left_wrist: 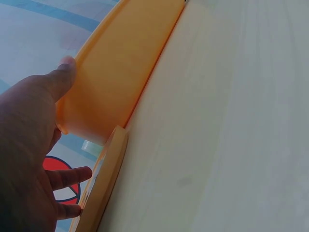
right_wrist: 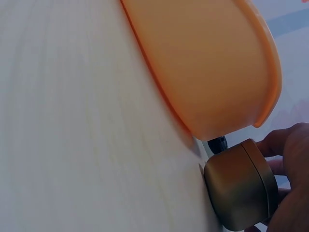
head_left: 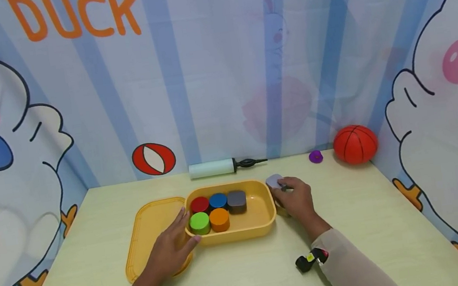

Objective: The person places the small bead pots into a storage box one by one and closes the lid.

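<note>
Two hands at work over the table [head_left: 247, 280]; bearings from the box's centre. Nearest, at 8 o'clock: left hand [head_left: 169, 252], fingers straight and spread, thumb and fingertips against the box's rim, no closed grasp seen. At 9 o'clock, partly under that hand, the yellow lid [head_left: 147, 216] lies flat, off the box. Yellow box [head_left: 232, 235]: near row, green piece [head_left: 200, 223] and orange piece [head_left: 219, 219]; behind them, red piece [head_left: 200, 205], blue piece [head_left: 218, 200], grey piece [head_left: 236, 201]. At 3 o'clock, just beside the box's end: right hand [head_left: 297, 197], thumb and fingers bent round a rounded-square tin [right_wrist: 236, 188]; cannot tell whether its base rests on the tabletop. Progress, as judged: five pieces inside, the tin outside in hand, lid not on. The box's end wall stands between tin and interior; the left hand obstructs the lid. Farther: hand pump [head_left: 212, 168] at 12; purple object [head_left: 315, 156] at 2, red basketball [head_left: 355, 144] just past it. These seem no hindrance. Striped backdrop [head_left: 219, 67] behind.
</note>
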{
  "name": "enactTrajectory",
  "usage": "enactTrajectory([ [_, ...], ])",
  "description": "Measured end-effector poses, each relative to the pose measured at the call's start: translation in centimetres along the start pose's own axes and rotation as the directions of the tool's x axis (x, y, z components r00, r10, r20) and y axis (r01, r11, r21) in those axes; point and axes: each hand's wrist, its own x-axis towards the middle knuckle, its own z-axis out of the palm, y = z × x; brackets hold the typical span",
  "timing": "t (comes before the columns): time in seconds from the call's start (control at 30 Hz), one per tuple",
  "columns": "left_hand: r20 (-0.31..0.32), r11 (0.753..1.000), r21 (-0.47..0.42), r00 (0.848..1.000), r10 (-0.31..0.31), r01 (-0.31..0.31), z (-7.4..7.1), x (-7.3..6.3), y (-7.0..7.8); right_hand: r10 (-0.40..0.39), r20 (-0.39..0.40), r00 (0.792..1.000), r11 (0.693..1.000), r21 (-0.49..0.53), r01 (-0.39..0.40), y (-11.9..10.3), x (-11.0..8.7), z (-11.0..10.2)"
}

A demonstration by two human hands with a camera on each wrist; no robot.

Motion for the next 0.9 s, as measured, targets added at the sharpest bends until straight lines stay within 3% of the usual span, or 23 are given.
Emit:
enactTrajectory([
  [0.33,-0.003,1.000,-0.011,1.000,-0.002,0.002,0.0,-0.1,0.1,-0.104,-0.091,0.990,0.994,0.017,0.106,-0.5,0.7,-0.4],
  [0.63,0.000,1.000,-0.020,1.000,0.002,-0.002,0.2,0.0,-0.1,-0.178,-0.081,0.981,0.983,0.023,0.180,-1.3,0.7,-1.2],
  [0.73,0.001,1.000,-0.016,1.000,0.005,-0.005,0.3,0.0,-0.2,-0.233,-0.075,0.970,0.971,0.034,0.236,-1.7,0.5,-1.4],
  [0.9,0.002,1.000,-0.015,1.000,0.009,-0.008,0.2,0.1,-0.2,-0.365,-0.037,0.930,0.930,0.030,0.366,-2.5,0.2,-1.6],
])
